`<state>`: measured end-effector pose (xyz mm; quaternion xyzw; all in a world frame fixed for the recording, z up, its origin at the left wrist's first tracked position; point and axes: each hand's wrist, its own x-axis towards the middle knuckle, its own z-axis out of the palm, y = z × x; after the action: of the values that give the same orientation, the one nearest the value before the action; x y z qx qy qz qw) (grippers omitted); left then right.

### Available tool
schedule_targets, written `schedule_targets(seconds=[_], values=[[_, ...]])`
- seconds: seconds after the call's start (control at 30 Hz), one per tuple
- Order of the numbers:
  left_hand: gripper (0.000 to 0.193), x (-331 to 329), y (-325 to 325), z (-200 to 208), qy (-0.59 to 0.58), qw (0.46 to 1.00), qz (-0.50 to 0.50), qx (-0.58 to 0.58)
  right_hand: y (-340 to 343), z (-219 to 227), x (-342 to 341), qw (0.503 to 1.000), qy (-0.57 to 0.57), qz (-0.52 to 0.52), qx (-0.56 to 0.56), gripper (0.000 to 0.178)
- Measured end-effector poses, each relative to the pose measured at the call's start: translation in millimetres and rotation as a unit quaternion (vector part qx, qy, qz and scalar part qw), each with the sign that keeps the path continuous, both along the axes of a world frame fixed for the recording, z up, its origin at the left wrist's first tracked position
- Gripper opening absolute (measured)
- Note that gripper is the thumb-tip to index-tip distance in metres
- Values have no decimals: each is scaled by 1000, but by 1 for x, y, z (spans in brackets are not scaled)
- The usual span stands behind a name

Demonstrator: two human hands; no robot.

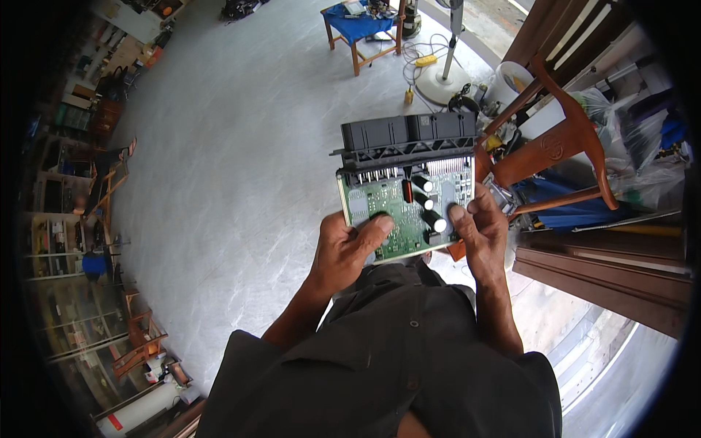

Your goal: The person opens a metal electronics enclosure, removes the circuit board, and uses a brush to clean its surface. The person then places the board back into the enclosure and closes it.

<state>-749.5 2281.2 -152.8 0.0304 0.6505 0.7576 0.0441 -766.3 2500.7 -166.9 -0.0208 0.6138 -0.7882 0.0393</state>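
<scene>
Between both my hands is a green circuit board (398,223) with a wide black connector block (409,135) along its far edge. Rows of metal pins join the block to the board, and several black round capacitors (428,203) stand on its right half. My left hand (349,244) grips the left edge, thumb pressed on the board's face. At the right edge my right hand (482,226) does the same, its thumb beside the capacitors. The fingers under the board are hidden. The board is held up in front of my body, above the floor.
A wooden chair (555,142) stands close on the right, with plastic bags (628,146) and clutter around it. Farther off are a small table with a blue cover (358,25), a fan base (443,86) and loose cables (420,55). Crowded shelves (66,248) line the left.
</scene>
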Motion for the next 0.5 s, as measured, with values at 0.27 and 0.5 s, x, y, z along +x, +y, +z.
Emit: schedule_targets(seconds=[0.27,0.5], values=[[36,13,-4,43,-80,994,-16,74,-1,30,1,999,33,14,10,43],[23,33,-19,20,-12,999,-14,52,0,44,5,991,66,-45,111,52]])
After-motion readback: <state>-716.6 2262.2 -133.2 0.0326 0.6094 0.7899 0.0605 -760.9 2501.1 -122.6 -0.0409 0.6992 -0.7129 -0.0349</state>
